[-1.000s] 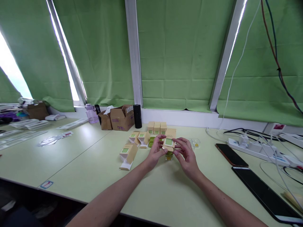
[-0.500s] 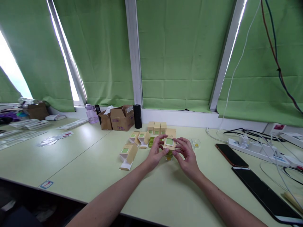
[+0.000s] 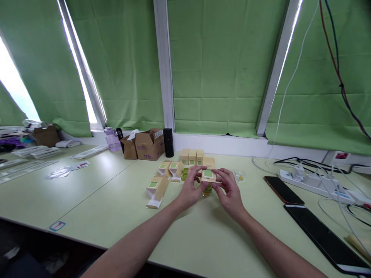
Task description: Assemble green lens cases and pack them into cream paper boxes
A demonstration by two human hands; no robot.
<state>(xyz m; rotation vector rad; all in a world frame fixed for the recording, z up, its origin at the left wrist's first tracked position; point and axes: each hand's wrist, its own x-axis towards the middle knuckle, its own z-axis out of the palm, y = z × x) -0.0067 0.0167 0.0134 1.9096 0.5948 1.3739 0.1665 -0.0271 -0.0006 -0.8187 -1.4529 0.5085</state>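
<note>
A small tan cardboard box [image 3: 208, 174] with a green label is gripped between my left hand [image 3: 189, 187] and my right hand [image 3: 231, 190]. My thumbs are at its near side and the fingers curl round its left and right sides. Right below the box shows a small clear-and-green container [image 3: 207, 192] with something yellow in it; whether it touches the box I cannot tell. To the left lie tan boxes with white end flaps open, the nearest box [image 3: 158, 187] on its side. Green containers [image 3: 184, 174] sit just behind my left hand, partly hidden.
Several tan boxes [image 3: 192, 157] stand in a row behind my hands. A clear dish [image 3: 240, 175] lies right of them. Farther right are a phone [image 3: 283, 190], a tablet [image 3: 324, 235] and a power strip [image 3: 313, 183] with cables. A carton [image 3: 149, 144] and black cylinder [image 3: 168, 143] stand at the back.
The box has tilted very slightly and shifted a touch to the right in my hands. Everything else stays where it was.
</note>
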